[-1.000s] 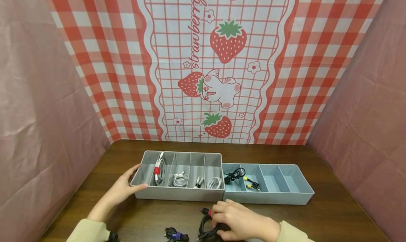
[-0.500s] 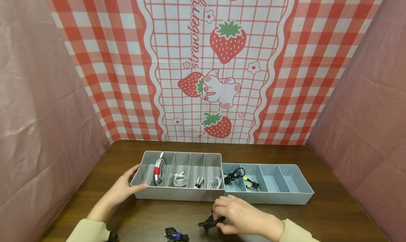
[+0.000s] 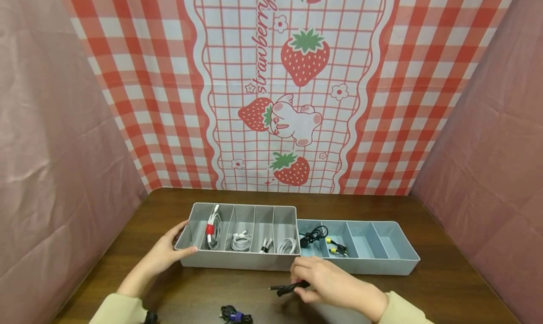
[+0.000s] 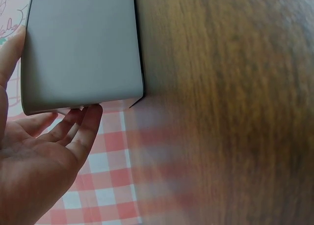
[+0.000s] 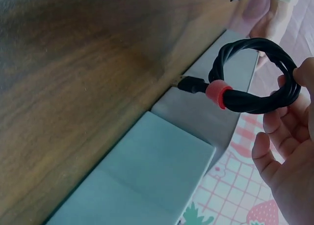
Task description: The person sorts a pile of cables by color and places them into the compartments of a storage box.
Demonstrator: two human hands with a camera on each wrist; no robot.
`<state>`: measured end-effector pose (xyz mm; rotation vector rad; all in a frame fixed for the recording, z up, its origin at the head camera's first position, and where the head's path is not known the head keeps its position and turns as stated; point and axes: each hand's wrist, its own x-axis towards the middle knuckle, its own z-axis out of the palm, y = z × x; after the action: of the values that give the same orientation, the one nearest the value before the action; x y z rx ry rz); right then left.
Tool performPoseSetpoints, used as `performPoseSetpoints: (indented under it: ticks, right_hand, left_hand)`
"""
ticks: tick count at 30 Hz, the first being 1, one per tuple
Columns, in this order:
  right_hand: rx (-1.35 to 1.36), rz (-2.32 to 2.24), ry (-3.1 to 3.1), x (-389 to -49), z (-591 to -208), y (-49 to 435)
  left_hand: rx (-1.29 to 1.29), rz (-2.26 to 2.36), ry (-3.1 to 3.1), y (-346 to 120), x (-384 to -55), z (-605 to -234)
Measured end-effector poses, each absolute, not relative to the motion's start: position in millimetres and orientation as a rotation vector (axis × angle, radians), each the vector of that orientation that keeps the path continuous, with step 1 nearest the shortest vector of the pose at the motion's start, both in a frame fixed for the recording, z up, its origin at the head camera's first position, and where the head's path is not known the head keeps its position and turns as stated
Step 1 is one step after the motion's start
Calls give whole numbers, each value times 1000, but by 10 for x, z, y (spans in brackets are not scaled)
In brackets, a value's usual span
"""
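Note:
My left hand [image 3: 163,251] holds the left end of a grey divided storage box [image 3: 242,260], the thumb over the front rim. In the left wrist view its fingertips [image 4: 92,112] touch the box's end wall. My right hand [image 3: 328,282] pinches a coiled black cable [image 5: 252,104] between thumb and fingers, raised in front of where the two boxes meet. A red strap [image 5: 216,93] wraps the coil, and a connector [image 5: 192,84] sticks out from it. A blue-grey divided box [image 3: 360,266] adjoins the grey one on the right.
Another black cable bundle [image 3: 235,316] with a purple tie lies at the table's near edge. White cables [image 3: 242,242] sit in the grey box's compartments. The blue-grey box holds a black cable [image 3: 313,235] and a short yellow-ended cable [image 3: 338,246]. A strawberry-print cloth [image 3: 305,55] hangs behind.
My right hand has lifted the red-strapped black cable off the table and brought it slightly up and right, toward the boxes. The left hand and boxes have stayed put.

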<state>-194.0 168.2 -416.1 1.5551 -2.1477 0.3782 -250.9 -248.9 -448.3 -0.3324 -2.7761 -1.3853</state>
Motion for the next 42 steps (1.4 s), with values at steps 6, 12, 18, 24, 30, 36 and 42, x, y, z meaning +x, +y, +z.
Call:
performPoseSetpoints:
  ticks: [6,12,18,24,30,36,42]
  right_hand:
    - [1502,361,-2170,-1943,-4105,1735]
    - [1490,340,-2140,-1958,-4034,1785]
    - [1465,350,-2109,-1963,-3940,1832]
    - [1445,350,-2114,-1972,-3853,1900]
    - [1417,362,-2144,-1975,-3744,1968]
    - [1376,388,-2140,-1959,-3632,2028]
    - [1344,377,-2136,-1966,-3552,2085]
  left_hand:
    - [-325,-1361,-2784,-2489,-2508,-4483]
    - [-327,-1354,-2780,-2487,-2507,-4485]
    - [-319,-1329,-2785,-2480,-2496,-4484]
    - [-310,-1308,-2804,-2478,-2485,-4473]
    - [-311,-1326,-2803,-2481,-2487,-4477]
    - [-325,-1326,-2790,-2485,-2490,-4486]
    - [-338,-1302,-2788,-2485,-2490,-4488]
